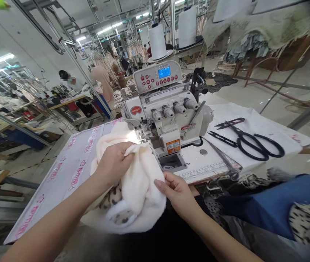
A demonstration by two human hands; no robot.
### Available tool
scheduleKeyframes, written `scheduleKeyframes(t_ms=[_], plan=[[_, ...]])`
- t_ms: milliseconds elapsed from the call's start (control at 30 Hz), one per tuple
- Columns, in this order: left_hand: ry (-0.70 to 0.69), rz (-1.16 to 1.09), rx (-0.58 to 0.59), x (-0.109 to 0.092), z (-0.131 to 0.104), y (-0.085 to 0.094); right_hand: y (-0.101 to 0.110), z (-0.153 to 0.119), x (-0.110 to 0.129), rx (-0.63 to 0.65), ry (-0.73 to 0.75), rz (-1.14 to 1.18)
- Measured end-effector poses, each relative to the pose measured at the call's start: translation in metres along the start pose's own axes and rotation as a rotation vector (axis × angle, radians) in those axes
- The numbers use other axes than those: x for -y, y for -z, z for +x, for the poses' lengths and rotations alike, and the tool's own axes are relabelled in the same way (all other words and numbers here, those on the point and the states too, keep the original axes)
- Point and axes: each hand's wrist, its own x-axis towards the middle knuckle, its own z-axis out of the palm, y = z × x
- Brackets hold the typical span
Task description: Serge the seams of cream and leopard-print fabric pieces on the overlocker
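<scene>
A cream fluffy fabric piece (141,182) with a dark-spotted part lies bunched at the table's front edge, its upper end by the lit needle area of a white sewing machine (168,116). My left hand (116,162) pinches a fold of it just in front of the machine's needle area. Lower and to the right, my right hand (177,191) grips the fabric's right edge between thumb and fingers. Part of the fabric hangs over the table edge toward my lap.
Black scissors (253,143) and small thread snips (223,138) lie on white sheeting right of the machine. Thread cones (157,42) stand behind it. Blue cloth (286,200) with spotted fabric is at the lower right. A person (74,83) sits at the back left.
</scene>
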Motion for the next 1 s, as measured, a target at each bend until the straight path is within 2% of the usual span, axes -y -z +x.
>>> scheduleKeyframes(t_ms=[200,367,633,867,1000], plan=[[-0.055,-0.004,-0.101,-0.002,0.002,-0.002,0.006,0.002,-0.011,0.024,-0.027,-0.039],[0.172,-0.135,-0.089,0.000,0.007,-0.001,0.008,0.010,-0.011,0.040,-0.024,-0.108],[0.138,-0.101,-0.129,-0.003,0.002,-0.007,0.002,0.041,0.004,-0.041,0.074,-0.199],[0.143,-0.101,-0.200,-0.001,0.000,-0.007,0.000,0.031,0.008,-0.120,0.075,-0.109],[0.190,-0.140,-0.198,0.002,-0.001,-0.007,0.003,0.030,0.005,-0.139,0.072,-0.124]])
